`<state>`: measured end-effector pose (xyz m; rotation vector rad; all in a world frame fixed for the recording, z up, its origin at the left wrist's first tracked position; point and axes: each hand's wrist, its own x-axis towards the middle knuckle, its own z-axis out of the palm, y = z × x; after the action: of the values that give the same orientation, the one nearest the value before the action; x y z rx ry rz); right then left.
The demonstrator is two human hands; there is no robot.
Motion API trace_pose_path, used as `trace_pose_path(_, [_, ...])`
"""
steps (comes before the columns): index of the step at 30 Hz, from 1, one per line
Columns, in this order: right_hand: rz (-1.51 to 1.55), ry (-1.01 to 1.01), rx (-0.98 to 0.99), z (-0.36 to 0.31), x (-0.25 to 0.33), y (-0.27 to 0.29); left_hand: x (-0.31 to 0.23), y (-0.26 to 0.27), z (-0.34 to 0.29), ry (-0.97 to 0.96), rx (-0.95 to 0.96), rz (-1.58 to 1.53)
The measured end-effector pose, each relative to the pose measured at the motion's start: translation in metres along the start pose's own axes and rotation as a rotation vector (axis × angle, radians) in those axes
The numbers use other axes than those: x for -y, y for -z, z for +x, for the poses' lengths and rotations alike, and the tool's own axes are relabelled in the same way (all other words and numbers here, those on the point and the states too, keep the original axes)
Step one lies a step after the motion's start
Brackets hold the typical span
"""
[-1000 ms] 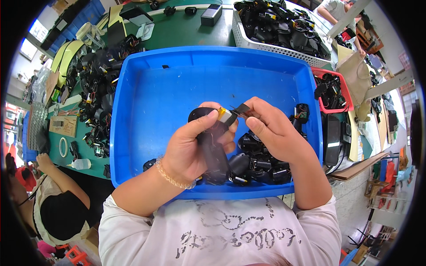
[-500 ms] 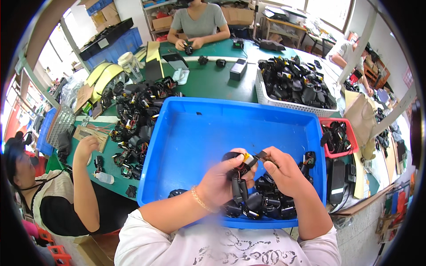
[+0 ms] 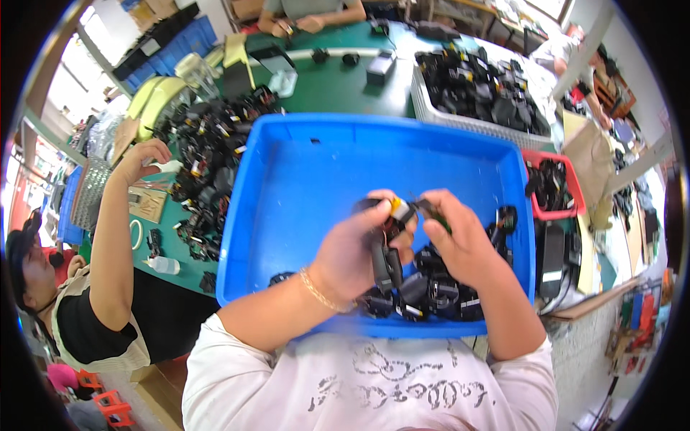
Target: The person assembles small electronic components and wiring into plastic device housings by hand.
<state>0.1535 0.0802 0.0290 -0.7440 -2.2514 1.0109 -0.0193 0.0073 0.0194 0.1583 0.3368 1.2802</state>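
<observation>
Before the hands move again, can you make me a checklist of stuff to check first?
1. Left hand has hold of the black part: ok.
2. Silver-and-yellow piece shows between the hands: ok.
3. Right hand has a firm pinch on something: cannot tell, its fingertips are too blurry.
4. Both hands are above the blue bin: ok.
5. No jewellery worn: not ok, a bracelet circles the wrist of the left hand.
6. Co-worker's hand is outside the blue bin: ok, it's off to the left.
</observation>
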Motion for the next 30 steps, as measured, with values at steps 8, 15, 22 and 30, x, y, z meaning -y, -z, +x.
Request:
trace_pose_path(8, [0.106,-0.052,-0.022,0.002,-0.008,-0.003,0.003,0.007,0.005,-0.003,0.014,0.003])
trace_pose_path(15, [0.104,-0.055,-0.005,0.0,-0.008,-0.004,0.003,0.013,0.006,0.027,0.022,0.008])
trace_pose_path(22, [0.086,-0.063,-0.068,-0.001,-0.005,-0.008,0.006,0.012,0.004,-0.013,0.005,-0.011])
trace_pose_path(30, [0.169,-0.001,-0.178,0.001,-0.011,-0.013,0.004,0.008,0.004,-0.001,-0.038,-0.024])
